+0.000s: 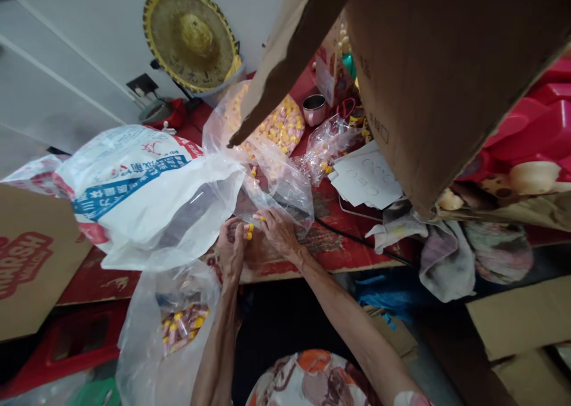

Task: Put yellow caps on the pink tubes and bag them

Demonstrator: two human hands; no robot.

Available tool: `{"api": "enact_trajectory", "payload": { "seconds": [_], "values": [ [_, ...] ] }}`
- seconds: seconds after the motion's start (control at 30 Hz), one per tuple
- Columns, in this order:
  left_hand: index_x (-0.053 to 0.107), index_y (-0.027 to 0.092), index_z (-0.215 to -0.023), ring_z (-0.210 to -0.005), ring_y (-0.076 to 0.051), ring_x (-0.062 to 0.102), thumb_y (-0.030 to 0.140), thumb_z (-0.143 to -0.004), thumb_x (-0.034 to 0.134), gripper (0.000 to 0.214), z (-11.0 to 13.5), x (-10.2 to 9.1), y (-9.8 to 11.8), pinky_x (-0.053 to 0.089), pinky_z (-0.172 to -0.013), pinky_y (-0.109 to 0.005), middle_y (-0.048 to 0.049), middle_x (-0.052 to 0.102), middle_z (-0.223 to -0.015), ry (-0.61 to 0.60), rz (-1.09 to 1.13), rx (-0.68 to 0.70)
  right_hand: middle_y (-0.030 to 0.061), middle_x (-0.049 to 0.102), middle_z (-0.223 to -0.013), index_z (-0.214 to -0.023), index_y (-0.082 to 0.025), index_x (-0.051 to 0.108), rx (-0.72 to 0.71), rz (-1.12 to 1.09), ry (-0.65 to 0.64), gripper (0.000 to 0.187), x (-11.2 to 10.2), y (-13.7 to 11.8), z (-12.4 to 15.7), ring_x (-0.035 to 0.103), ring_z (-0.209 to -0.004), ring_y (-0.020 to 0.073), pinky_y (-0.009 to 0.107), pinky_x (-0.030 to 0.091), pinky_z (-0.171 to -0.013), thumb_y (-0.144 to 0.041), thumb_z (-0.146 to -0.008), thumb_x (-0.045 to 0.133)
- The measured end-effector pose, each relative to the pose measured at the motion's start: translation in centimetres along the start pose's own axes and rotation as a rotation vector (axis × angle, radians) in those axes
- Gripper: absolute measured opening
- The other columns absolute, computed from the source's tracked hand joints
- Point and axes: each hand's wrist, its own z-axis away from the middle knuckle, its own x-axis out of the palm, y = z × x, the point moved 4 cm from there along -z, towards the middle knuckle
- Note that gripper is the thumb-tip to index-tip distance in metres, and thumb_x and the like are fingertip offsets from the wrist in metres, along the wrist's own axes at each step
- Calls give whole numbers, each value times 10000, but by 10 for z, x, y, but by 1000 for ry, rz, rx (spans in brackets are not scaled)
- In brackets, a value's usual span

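Left hand [229, 251]: I see it curled around small yellow-tipped pieces [248, 233].
Right hand [281, 236]: I see fingers bent, pinching 1 pink-and-yellow piece [258, 217].
Pieces: at the fingertips, above the red table [323, 245].

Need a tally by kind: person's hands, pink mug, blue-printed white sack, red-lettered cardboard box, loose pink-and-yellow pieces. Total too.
Hands: 2 (left hand, right hand)
Pink mug: 1
Blue-printed white sack: 1
Red-lettered cardboard box: 1
Total: 5
Pink-and-yellow pieces left out: too many, overlapping.
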Motion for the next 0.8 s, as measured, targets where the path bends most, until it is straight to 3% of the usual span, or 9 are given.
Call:
{"api": "enact_trajectory", "payload": {
  "seconds": [0.17,0.3,0.47,0.57,0.67,0.8],
  "values": [
    [647,228,-1168,-960,-222,698,432,-995,547,286,-6,9,19,570,-891,-378,-89,719,-1104,-17,-163,142,80,677,-1057,-1046,-197,690,-30,99,-68,184,2,0,2,617,-970,226,333,499,-852,-190,-1091,512],
    [644,225,-1100,-865,-197,672,445,-997,554,259,-11,8,23,566,-833,-344,-54,695,-990,-77,-129,185,77,680,-1068,-1092,-200,690,1,73,-22,224,-1,0,1,620,-963,213,328,493,-841,-195,-1108,467],
    [629,228,-1078,-953,-206,680,452,-1000,545,251,-5,-1,21,561,-881,-353,-69,696,-1061,37,-150,177,82,683,-1068,-1111,-190,687,51,102,25,227,-3,4,-1,616,-976,219,335,486,-861,-217,-1118,462],
    [632,236,-1014,-882,-208,680,447,-977,567,224,-7,5,19,559,-833,-354,-51,697,-974,-64,-175,139,83,685,-1054,-1060,-186,688,30,129,-22,205,-1,4,0,611,-932,222,335,476,-830,-235,-1111,496],
    [632,234,-957,-775,-189,669,474,-951,597,243,-14,5,17,555,-751,-327,-21,683,-861,-115,-69,58,74,689,-1063,-1089,-190,680,39,66,12,171,-2,4,0,619,-937,215,324,476,-837,-225,-1101,513],
    [626,229,-1008,-798,-179,675,500,-963,582,277,-13,-4,15,560,-764,-314,-21,698,-900,28,14,7,76,694,-1091,-1168,-193,668,62,23,70,192,-3,7,1,632,-1005,222,322,483,-885,-238,-1105,493]
  ]
}}
